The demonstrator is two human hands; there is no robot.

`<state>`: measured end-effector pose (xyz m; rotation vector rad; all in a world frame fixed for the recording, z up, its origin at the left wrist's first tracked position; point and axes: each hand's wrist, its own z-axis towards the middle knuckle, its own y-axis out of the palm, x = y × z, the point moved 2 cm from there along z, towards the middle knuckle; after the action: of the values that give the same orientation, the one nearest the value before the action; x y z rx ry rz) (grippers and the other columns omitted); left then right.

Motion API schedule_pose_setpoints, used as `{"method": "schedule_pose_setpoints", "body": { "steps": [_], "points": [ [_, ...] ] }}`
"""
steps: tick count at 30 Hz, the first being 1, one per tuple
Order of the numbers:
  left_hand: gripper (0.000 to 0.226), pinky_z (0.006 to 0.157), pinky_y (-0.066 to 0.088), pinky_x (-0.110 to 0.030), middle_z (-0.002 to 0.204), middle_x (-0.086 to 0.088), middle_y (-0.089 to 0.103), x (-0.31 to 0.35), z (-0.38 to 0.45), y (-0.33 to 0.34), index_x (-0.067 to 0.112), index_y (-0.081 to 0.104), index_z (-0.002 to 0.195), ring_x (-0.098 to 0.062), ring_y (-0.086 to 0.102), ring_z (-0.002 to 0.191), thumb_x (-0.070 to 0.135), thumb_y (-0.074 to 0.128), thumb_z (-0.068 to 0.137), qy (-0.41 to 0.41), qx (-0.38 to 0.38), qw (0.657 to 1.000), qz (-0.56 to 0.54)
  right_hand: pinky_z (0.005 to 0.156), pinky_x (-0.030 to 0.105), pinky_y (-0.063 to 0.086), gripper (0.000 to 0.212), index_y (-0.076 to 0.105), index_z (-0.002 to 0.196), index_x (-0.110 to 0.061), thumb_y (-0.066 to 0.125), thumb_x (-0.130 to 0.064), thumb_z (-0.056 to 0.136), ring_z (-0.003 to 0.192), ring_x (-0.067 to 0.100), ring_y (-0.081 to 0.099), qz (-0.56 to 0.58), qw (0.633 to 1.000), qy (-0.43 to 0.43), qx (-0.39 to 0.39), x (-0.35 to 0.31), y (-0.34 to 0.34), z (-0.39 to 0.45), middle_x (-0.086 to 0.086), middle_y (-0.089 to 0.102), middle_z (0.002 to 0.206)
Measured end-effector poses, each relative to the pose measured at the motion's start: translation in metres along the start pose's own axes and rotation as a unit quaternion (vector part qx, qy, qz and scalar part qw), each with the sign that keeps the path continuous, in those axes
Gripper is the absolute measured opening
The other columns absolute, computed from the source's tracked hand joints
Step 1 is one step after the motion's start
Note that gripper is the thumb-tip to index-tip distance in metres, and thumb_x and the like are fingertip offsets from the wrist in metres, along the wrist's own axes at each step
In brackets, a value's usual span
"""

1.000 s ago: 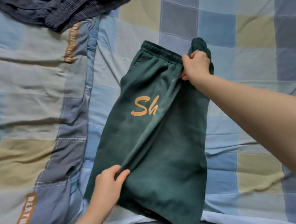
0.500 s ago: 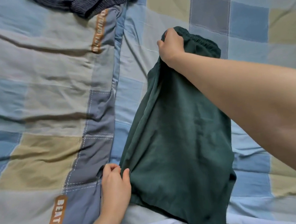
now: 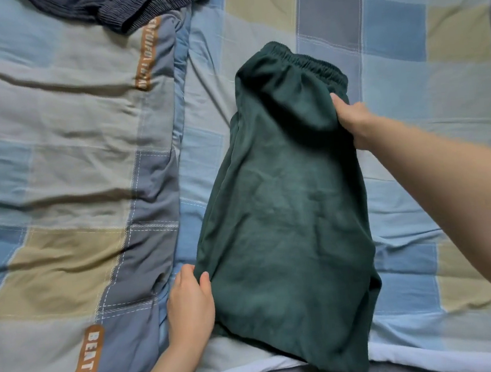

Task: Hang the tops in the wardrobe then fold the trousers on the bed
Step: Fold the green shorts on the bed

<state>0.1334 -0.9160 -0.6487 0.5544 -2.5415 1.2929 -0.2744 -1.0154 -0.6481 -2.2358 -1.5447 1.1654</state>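
Green trousers (image 3: 283,212) now lie folded in half on the bed (image 3: 67,144), orange lettering gone from sight. Right hand (image 3: 352,120) has crossed back to the right edge, fingers tucked under the cloth. Left hand (image 3: 190,306) still pinches the near-left corner.

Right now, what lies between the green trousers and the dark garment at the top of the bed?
In the head view, only bare checked bedding lies between the green trousers and the dark garment.
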Motion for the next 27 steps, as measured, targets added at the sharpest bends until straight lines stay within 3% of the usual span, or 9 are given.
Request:
{"method": "schedule_pose_setpoints", "body": {
  "steps": [4, 7, 11, 13, 15, 17, 19, 22, 27],
  "points": [
    [0.018, 0.07, 0.037, -0.043, 0.083, -0.014, 0.061, -0.009, 0.001, 0.007, 0.01, 0.049, 0.085, -0.042, 0.056, 0.088, 0.02, 0.048, 0.1, -0.021, -0.001, 0.998, -0.058, 0.09, 0.037, 0.051, 0.035, 0.057, 0.118, -0.005, 0.062, -0.023, 0.088, 0.096, 0.026, 0.06, 0.009, 0.997, -0.076, 0.016, -0.003, 0.004, 0.004, 0.009, 0.061, 0.107],
    [0.02, 0.08, 0.047, -0.043, 0.087, -0.009, 0.068, -0.007, -0.002, 0.009, 0.005, 0.06, 0.088, -0.033, 0.062, 0.089, 0.016, 0.049, 0.1, -0.029, -0.053, 0.975, -0.214, 0.091, 0.038, 0.052, 0.027, 0.063, 0.11, -0.011, 0.051, -0.014, 0.086, 0.096, 0.024, 0.061, 0.012, 0.985, -0.149, 0.087, -0.026, -0.006, 0.01, 0.007, 0.064, 0.101],
    [0.032, 0.073, 0.046, -0.034, 0.083, -0.011, 0.065, 0.011, -0.013, 0.024, -0.011, 0.059, 0.091, -0.019, 0.059, 0.079, 0.02, 0.053, 0.099, -0.05, -0.103, 0.926, -0.359, 0.096, 0.031, 0.046, 0.031, 0.061, 0.118, -0.015, 0.05, -0.026, 0.091, 0.096, 0.016, 0.054, -0.044, 0.963, -0.235, 0.127, -0.067, -0.021, 0.016, 0.004, 0.064, 0.109],
    [0.036, 0.07, 0.04, -0.035, 0.077, -0.01, 0.056, 0.011, -0.015, 0.033, -0.012, 0.055, 0.084, -0.018, 0.051, 0.076, 0.019, 0.048, 0.102, -0.047, -0.087, 0.936, -0.338, 0.099, 0.03, 0.042, 0.057, 0.05, 0.131, -0.012, 0.051, -0.051, 0.09, 0.112, 0.02, 0.053, -0.026, 0.975, -0.205, 0.086, -0.066, -0.026, 0.015, 0.006, 0.056, 0.128],
    [0.038, 0.068, 0.036, -0.034, 0.076, -0.008, 0.05, 0.003, -0.018, 0.038, -0.011, 0.053, 0.081, -0.018, 0.045, 0.075, 0.018, 0.043, 0.103, -0.069, -0.067, 0.948, -0.304, 0.081, 0.032, 0.048, 0.08, 0.049, 0.123, -0.013, 0.044, -0.077, 0.075, 0.107, 0.024, 0.054, 0.009, 0.993, -0.108, 0.043, -0.03, -0.037, 0.011, 0.007, 0.054, 0.122],
    [0.038, 0.069, 0.037, -0.035, 0.077, -0.007, 0.052, -0.004, -0.019, 0.038, -0.008, 0.056, 0.082, -0.018, 0.046, 0.078, 0.02, 0.042, 0.103, -0.085, -0.057, 0.951, -0.291, 0.061, 0.029, 0.039, 0.079, 0.049, 0.097, -0.017, 0.038, -0.085, 0.057, 0.087, 0.023, 0.05, 0.014, 0.997, -0.062, 0.05, 0.034, -0.047, 0.004, 0.009, 0.052, 0.099],
    [0.035, 0.075, 0.044, -0.036, 0.083, -0.003, 0.062, -0.004, -0.02, 0.033, 0.002, 0.064, 0.085, -0.018, 0.055, 0.081, 0.025, 0.044, 0.102, -0.102, -0.072, 0.947, -0.295, 0.065, 0.035, 0.044, 0.067, 0.051, 0.077, -0.016, 0.038, -0.079, 0.06, 0.076, 0.025, 0.053, -0.006, 0.997, -0.044, 0.058, 0.106, -0.053, -0.023, 0.012, 0.056, 0.083],
    [0.03, 0.082, 0.049, -0.035, 0.089, -0.001, 0.072, 0.003, -0.025, 0.028, 0.007, 0.071, 0.09, -0.015, 0.064, 0.084, 0.031, 0.056, 0.098, -0.121, -0.099, 0.931, -0.33, 0.073, 0.035, 0.043, 0.052, 0.059, 0.091, -0.01, 0.05, -0.061, 0.085, 0.081, 0.025, 0.058, -0.037, 0.998, -0.04, 0.034, 0.201, -0.058, -0.087, 0.006, 0.064, 0.086],
    [0.021, 0.074, 0.049, -0.025, 0.095, -0.002, 0.07, 0.027, -0.028, 0.029, 0.008, 0.066, 0.1, -0.017, 0.065, 0.087, 0.028, 0.061, 0.095, -0.079, -0.096, 0.951, -0.284, 0.077, 0.038, 0.05, 0.023, 0.057, 0.092, -0.013, 0.063, -0.034, 0.086, 0.088, 0.019, 0.061, 0.013, 0.996, -0.057, -0.067, 0.26, -0.042, -0.133, 0.002, 0.067, 0.09]
  ]
}}
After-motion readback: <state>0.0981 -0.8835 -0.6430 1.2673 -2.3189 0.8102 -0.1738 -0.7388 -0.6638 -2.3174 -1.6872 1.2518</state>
